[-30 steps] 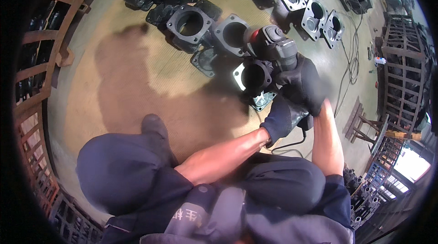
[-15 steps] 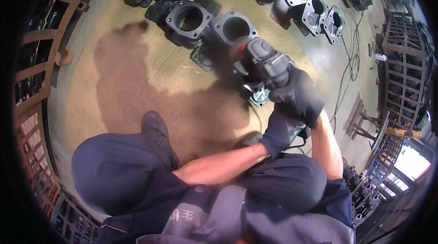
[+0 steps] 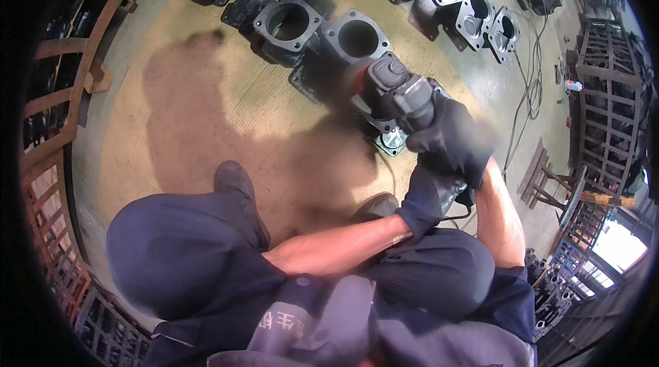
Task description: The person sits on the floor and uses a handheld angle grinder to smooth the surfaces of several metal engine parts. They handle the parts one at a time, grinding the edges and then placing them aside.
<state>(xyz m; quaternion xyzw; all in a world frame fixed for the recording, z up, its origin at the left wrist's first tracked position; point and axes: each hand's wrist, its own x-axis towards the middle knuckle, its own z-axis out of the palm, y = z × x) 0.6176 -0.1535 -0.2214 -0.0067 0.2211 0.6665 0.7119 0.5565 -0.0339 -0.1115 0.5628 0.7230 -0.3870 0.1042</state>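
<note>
I hold a dark angle grinder [image 3: 406, 96] in both gloved hands, with its head tipped toward the upper left. My right hand [image 3: 453, 135] wraps round the grinder's body. Lower down, my left hand [image 3: 432, 188] closes round its rear end, where a black cord comes out. A blurred red part shows at the head; the disc itself is hard to make out. Under the grinder stands a metal casting [image 3: 392, 140], mostly hidden, with a shiny flange showing. Whether the disc touches it I cannot tell. Just beyond is a casting with a round flanged opening [image 3: 357, 39].
More black flanged castings [image 3: 287, 26] stand at the far left, and flat-faced ones [image 3: 475, 18] at the far right. Cables [image 3: 527, 85] trail over the floor on the right. Brown metal racks [image 3: 82, 51] line the left; a crate cage [image 3: 607, 92] stands right. My shoes rest on the mat.
The grinder and both hands have shifted only slightly, still gripping. A thin orange streak over the mat, left of the grinder, is gone. The whole view has moved a little.
</note>
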